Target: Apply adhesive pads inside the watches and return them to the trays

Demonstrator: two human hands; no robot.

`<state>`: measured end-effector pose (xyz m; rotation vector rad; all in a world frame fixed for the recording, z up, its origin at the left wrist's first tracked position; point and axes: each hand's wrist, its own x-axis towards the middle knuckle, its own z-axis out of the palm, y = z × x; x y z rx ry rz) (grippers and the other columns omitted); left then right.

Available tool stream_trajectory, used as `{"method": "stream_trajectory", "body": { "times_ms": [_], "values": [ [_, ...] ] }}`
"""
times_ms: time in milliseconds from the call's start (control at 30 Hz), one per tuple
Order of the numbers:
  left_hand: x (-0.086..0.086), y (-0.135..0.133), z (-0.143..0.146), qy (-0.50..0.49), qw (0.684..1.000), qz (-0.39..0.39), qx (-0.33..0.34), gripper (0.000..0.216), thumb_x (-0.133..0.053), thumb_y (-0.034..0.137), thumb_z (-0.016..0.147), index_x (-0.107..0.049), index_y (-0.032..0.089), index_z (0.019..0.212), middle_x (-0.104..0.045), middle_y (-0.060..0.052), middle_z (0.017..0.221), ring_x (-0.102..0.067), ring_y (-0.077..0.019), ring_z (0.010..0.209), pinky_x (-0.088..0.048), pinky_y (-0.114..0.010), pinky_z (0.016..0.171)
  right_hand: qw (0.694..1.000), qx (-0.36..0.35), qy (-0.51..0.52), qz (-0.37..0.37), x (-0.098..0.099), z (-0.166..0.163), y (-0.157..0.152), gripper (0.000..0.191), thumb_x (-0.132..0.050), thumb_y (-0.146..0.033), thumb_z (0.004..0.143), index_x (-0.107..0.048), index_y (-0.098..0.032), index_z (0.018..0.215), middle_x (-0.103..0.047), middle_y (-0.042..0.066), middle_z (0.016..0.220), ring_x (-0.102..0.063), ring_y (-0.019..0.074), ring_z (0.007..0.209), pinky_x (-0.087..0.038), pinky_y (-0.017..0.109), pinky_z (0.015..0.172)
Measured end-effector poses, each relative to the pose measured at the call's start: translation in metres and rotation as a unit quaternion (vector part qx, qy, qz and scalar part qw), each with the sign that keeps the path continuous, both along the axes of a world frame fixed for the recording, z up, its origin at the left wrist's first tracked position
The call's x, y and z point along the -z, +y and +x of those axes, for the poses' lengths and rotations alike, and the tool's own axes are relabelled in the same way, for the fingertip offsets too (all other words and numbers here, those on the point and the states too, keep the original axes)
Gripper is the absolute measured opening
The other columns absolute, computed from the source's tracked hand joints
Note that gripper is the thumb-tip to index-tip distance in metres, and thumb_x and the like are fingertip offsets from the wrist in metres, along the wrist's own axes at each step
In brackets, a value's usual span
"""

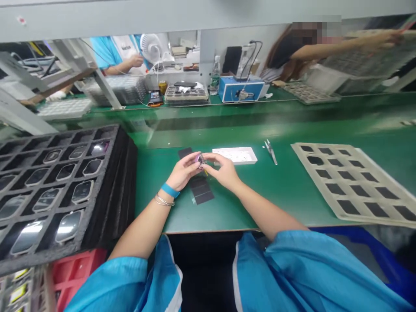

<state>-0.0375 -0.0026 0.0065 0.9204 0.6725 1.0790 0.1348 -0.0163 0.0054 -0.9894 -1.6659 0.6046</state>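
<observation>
**Both hands on one small part**

One small part [200,161], dark and purple, is grasped between the fingertips of the left hand [182,172] and right hand [224,171], over the middle of the green bench [237,208]. A dark sheet [203,193] lies on the near side. A shallow white tray [248,155] sits to the right, with tweezers [271,152] farther right. Left stands a black foam tray [108,164] of framed glassy pieces [82,192]; right, a tan tray [348,182].
</observation>
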Motion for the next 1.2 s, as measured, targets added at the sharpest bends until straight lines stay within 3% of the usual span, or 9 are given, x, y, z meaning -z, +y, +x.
{"method": "stream_trajectory", "body": {
  "times_ms": [133, 367, 600, 867, 1200],
  "values": [
    [0.001, -0.001, 0.000, -0.009, 0.999, 0.045, -0.006, 0.054, -0.090, 0.022, 0.060, -0.071, 0.022, 0.110, -0.070, -0.006, 0.111, -0.067, -0.0167, 0.096, -0.056, -0.030, 0.088, 0.994, 0.030, -0.059, 0.084, 0.000, 0.005, 0.000, 0.008, -0.067, -0.028, 0.086, -0.074, -0.024, 0.087, -0.074, 0.005, 0.104, -0.067, 0.0210, 0.102, -0.051, 0.041, 0.097],
    [0.009, 0.000, 0.002, 0.057, 0.984, 0.154, -0.068, 0.052, -0.091, 0.022, 0.057, -0.068, 0.019, 0.103, -0.071, -0.007, 0.107, -0.068, -0.0189, 0.100, -0.054, -0.033, 0.094, 0.983, 0.036, -0.114, 0.141, 0.002, 0.004, -0.004, 0.012, -0.064, -0.029, 0.090, -0.075, -0.025, 0.090, -0.075, 0.006, 0.101, -0.069, 0.0215, 0.095, -0.055, 0.042, 0.090],
    [0.013, -0.001, 0.005, 0.073, 0.974, 0.189, -0.105, 0.050, -0.091, 0.022, 0.057, -0.067, 0.020, 0.101, -0.071, -0.005, 0.103, -0.068, -0.0183, 0.097, -0.055, -0.031, 0.090, 0.974, 0.050, -0.108, 0.192, 0.006, 0.001, -0.002, 0.014, -0.062, -0.022, 0.088, -0.076, -0.023, 0.088, -0.076, 0.006, 0.101, -0.070, 0.0199, 0.093, -0.057, 0.038, 0.089],
    [0.014, -0.002, 0.005, 0.077, 0.973, 0.182, -0.116, 0.050, -0.092, 0.021, 0.055, -0.066, 0.019, 0.098, -0.069, -0.005, 0.102, -0.068, -0.0170, 0.095, -0.057, -0.027, 0.084, 0.982, 0.033, -0.113, 0.150, 0.010, 0.003, 0.001, 0.012, -0.063, -0.025, 0.088, -0.076, -0.026, 0.088, -0.075, 0.002, 0.108, -0.071, 0.0198, 0.100, -0.053, 0.045, 0.102],
    [0.012, -0.005, 0.008, 0.092, 0.973, 0.170, -0.128, 0.050, -0.092, 0.022, 0.052, -0.065, 0.019, 0.094, -0.069, -0.004, 0.100, -0.067, -0.0174, 0.092, -0.056, -0.030, 0.084, 0.984, 0.019, -0.118, 0.131, 0.009, 0.007, 0.003, 0.015, -0.062, -0.020, 0.087, -0.076, -0.027, 0.084, -0.075, 0.003, 0.109, -0.071, 0.0190, 0.101, -0.051, 0.045, 0.105]
  ]
}}
